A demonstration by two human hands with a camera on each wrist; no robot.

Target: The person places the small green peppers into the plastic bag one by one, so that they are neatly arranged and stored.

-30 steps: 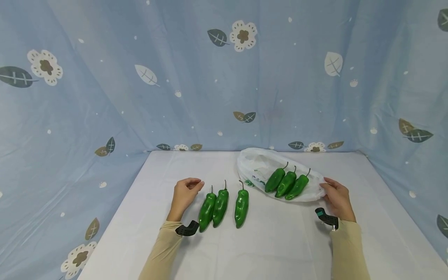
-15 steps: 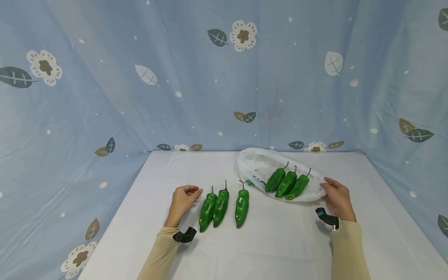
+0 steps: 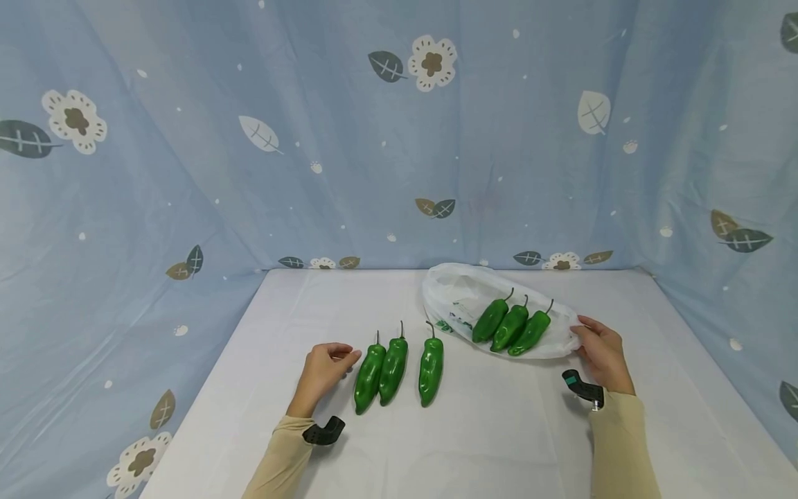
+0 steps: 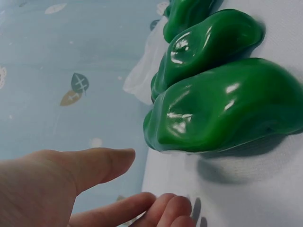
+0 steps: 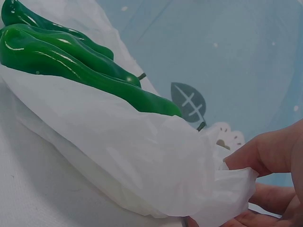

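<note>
My left hand (image 3: 323,373) is beside the leftmost of three green peppers (image 3: 370,379) lying on the table; its thumb and fingers are apart with nothing between them. In the left wrist view that nearest pepper (image 4: 222,109) lies just past the thumb tip. A second pepper (image 3: 393,371) leans close against it, and a third pepper (image 3: 431,372) lies a little to the right. My right hand (image 3: 605,355) pinches the right edge of a white plastic bag (image 3: 450,291). Three more green peppers (image 3: 511,328) rest on the bag, stems pointing away. The right wrist view shows the bag's edge (image 5: 227,189) bunched between thumb and fingers.
A white cloth covers the table (image 3: 486,430). Behind and on both sides hangs a blue curtain (image 3: 349,138) printed with leaves and flowers. Each wrist carries a black camera mount (image 3: 324,431).
My left hand has drawn back toward the near left, staying beside the leftmost pepper. The right hand, the bag and the peppers have not visibly moved.
</note>
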